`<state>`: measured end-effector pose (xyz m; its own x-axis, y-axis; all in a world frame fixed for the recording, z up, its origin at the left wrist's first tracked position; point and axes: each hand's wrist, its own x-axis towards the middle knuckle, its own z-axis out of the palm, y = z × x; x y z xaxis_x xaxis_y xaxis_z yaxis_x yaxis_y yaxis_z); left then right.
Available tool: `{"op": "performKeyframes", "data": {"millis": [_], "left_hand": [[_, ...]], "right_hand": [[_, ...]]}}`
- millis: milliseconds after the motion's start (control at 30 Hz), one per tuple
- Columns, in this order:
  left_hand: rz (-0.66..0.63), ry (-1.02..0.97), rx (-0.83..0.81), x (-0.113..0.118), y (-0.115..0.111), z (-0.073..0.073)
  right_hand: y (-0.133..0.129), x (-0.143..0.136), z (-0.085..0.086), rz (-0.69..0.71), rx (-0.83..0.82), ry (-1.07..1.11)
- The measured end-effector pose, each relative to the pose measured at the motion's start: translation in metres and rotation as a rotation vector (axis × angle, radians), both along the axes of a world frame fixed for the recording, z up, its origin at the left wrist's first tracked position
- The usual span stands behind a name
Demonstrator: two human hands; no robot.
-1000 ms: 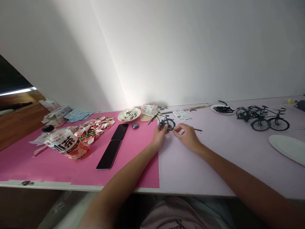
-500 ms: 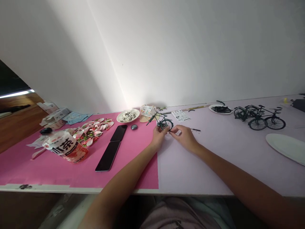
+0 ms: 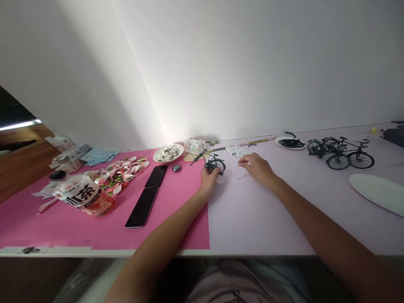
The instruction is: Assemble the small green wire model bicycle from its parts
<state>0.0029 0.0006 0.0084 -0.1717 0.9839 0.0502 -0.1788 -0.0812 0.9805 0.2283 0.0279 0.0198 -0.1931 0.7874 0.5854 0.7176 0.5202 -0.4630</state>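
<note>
A small dark green model bicycle (image 3: 212, 160) has one wheel fitted at its right end and is tilted up at the left. My left hand (image 3: 208, 182) grips it near that wheel. To the right, my right hand (image 3: 257, 168) rests low over the pale tabletop, palm down, its fingers bent and close together near a thin part (image 3: 242, 177). Whatever lies under or between those fingertips is hidden. Just behind it is a printed sheet (image 3: 236, 152).
Model bicycles (image 3: 339, 152) stand at the right, near a plate of black parts (image 3: 290, 143) and a white plate (image 3: 377, 193). At left are a phone (image 3: 142, 207), a plastic bag (image 3: 86, 195), pink spoons (image 3: 124, 174) and a plate of white pieces (image 3: 168, 153).
My right hand has left the bicycle's wheel and moved right, over the tabletop. My left hand still holds the bicycle. The view has shifted slightly.
</note>
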Motion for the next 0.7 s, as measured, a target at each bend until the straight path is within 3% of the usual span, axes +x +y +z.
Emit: {"op": "performKeyframes", "data": {"millis": [133,233,500,700], "left_hand": [[-0.012,0.004,0.014,0.001,0.001,-0.005],[-0.021,0.017,0.014,0.002,0.001,-0.007],[-0.024,0.031,0.011,0.005,-0.002,-0.002],[-0.02,0.04,0.024,0.005,-0.004,-0.001]], "right_hand": [[0.011,0.015,-0.012,0.128,-0.189,-0.146],[0.013,0.01,-0.02,0.245,-0.23,-0.257],[0.0,-0.012,-0.029,0.168,-0.174,-0.448],[-0.014,-0.021,-0.023,0.207,-0.227,-0.26]]}}
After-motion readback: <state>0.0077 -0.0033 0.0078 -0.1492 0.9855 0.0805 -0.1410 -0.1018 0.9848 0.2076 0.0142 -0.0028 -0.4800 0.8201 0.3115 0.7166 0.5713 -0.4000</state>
